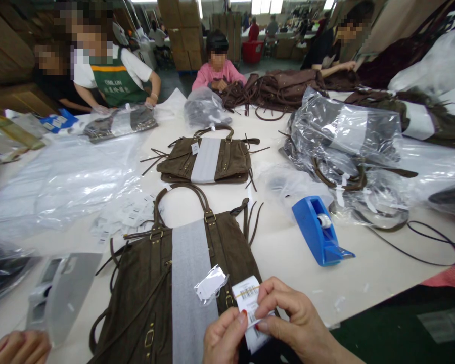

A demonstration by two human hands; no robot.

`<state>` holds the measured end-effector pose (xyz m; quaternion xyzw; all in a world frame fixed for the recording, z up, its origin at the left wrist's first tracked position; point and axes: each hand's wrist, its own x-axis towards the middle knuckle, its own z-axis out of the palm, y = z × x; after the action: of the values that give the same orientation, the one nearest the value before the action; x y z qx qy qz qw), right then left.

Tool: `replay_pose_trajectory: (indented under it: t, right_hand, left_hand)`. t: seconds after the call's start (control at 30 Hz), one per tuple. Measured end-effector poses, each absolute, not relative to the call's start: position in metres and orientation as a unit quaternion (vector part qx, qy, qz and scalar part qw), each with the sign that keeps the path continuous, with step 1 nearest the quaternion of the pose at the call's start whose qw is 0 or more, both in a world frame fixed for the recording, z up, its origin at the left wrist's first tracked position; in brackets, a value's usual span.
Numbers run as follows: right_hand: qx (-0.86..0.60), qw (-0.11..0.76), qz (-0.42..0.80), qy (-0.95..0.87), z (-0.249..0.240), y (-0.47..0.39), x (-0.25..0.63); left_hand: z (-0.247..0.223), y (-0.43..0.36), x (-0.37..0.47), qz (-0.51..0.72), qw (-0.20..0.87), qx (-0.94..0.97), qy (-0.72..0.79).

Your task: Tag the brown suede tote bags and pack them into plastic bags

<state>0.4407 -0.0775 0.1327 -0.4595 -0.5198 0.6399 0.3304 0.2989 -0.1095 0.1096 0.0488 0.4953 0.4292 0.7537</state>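
Just above the front edge of the table, I hold a small stack of white barcode labels [246,290]. My left hand [225,336] pinches its lower left side between thumb and finger. My right hand [298,316] grips the right side, fingers closed on the paper. Behind and left of my hands lies a dark olive handbag [132,283], its handles pointing away from me. A grey paper band [189,258] runs down its middle, and a white hang tag [211,284] rests on the band.
A blue tape dispenser [314,232] stands right of the bag; a grey one [60,293] is at left. A second olive handbag [178,159] lies beyond. Plastic-wrapped bags [345,126] pile up at right. Another person's hand [20,349] shows bottom left; co-workers sit across the table.
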Motion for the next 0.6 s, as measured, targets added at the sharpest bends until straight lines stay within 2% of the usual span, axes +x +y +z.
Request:
replay_pose_trajectory:
  t: [0.23, 0.37, 0.47, 0.6]
  right_hand:
    - [-0.421, 0.311, 0.544, -0.656, 0.13, -0.079, 0.439]
    - [-0.399, 0.282, 0.39, -0.781, 0.127, -0.081, 0.442]
    - [-0.376, 0.302, 0.261, -0.836, 0.123, -0.082, 0.444]
    - [-0.352, 0.328, 0.19, -0.856, 0.117, -0.082, 0.445]
  left_hand:
    - [0.115, -0.099, 0.305, 0.421, 0.764, 0.027, 0.489]
    - [0.115, -0.098, 0.307, 0.431, 0.738, 0.025, 0.519]
    - [0.114, -0.097, 0.307, 0.438, 0.736, 0.022, 0.517]
    - [0.114, -0.097, 0.307, 0.441, 0.729, 0.016, 0.523]
